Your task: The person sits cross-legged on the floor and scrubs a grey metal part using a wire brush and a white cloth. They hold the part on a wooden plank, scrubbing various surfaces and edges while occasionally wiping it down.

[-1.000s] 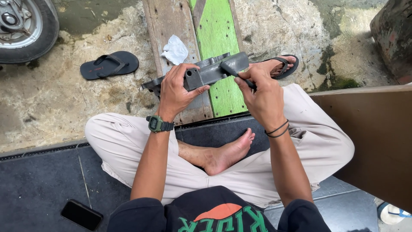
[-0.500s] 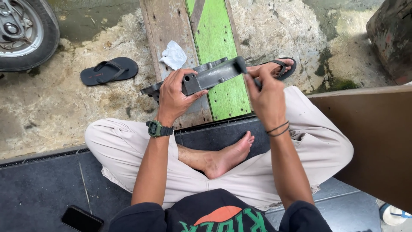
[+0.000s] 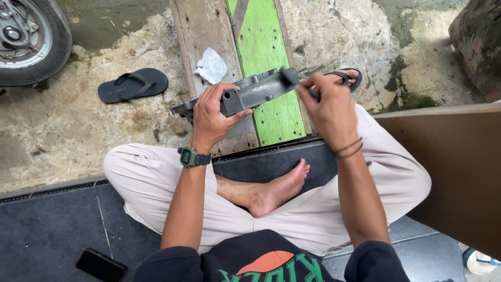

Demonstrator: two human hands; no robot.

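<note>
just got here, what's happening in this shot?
A person sits cross-legged on a dark mat, holding a grey metal casing up over a green-painted plank. The left hand grips its near end; the right hand is closed at its far end, possibly on a small tool. A crumpled white rag lies on the boards.

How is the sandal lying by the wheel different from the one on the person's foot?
The loose sandal lies flat in full view on the concrete; the worn sandal is mostly hidden behind the right hand. The loose one sits left of the plank, the worn one right. Both are dark.
</note>
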